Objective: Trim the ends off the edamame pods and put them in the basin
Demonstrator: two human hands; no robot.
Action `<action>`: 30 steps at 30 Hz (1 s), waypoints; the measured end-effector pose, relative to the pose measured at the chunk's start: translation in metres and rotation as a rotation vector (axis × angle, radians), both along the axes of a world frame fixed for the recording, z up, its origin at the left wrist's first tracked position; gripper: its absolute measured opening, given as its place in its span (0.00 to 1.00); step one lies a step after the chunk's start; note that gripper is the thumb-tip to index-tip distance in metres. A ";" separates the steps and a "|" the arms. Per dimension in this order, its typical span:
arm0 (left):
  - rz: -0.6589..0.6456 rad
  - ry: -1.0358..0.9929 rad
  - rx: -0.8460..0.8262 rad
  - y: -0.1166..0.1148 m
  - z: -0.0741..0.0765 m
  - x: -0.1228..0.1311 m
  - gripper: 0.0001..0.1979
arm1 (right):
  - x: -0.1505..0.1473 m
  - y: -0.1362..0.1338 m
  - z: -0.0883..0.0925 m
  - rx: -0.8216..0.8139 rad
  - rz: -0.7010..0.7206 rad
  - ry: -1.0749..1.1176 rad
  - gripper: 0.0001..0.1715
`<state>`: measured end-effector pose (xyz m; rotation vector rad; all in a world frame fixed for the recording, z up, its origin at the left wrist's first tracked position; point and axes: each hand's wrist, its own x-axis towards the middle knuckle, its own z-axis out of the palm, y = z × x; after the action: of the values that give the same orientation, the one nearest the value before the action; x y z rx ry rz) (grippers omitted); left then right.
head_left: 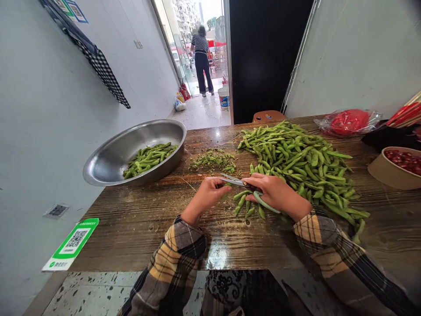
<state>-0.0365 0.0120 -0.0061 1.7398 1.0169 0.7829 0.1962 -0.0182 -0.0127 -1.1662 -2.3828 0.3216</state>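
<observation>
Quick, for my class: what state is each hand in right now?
Left hand: closed, seemingly pinching a green pod at the scissors.
Right hand: closed, holding the scissors.

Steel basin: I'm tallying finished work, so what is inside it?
The steel basin holds a small heap of green pods toward its right side; the rest is bare metal. Its near rim hides the heap's lower edge.

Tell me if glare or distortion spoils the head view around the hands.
Head view: wide-angle bending curves the walls and table; the doorway is blown out; glare lies on the table near the sleeves; left hand, right hand, scissors and beans are sharp.
</observation>
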 end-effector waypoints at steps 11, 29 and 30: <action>0.044 -0.259 -0.282 -0.001 0.001 -0.001 0.16 | 0.000 0.004 0.000 -0.041 -0.075 0.044 0.25; 0.220 -0.799 -0.407 -0.006 0.005 0.006 0.16 | -0.009 0.000 -0.004 -0.087 -0.131 0.156 0.35; 0.212 -0.787 -0.404 -0.007 0.005 0.007 0.16 | -0.009 0.000 -0.004 -0.083 -0.131 0.161 0.35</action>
<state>-0.0299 0.0054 -0.0015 0.8557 0.7374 1.1740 0.1876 -0.0180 -0.0168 -1.2764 -2.1618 0.4561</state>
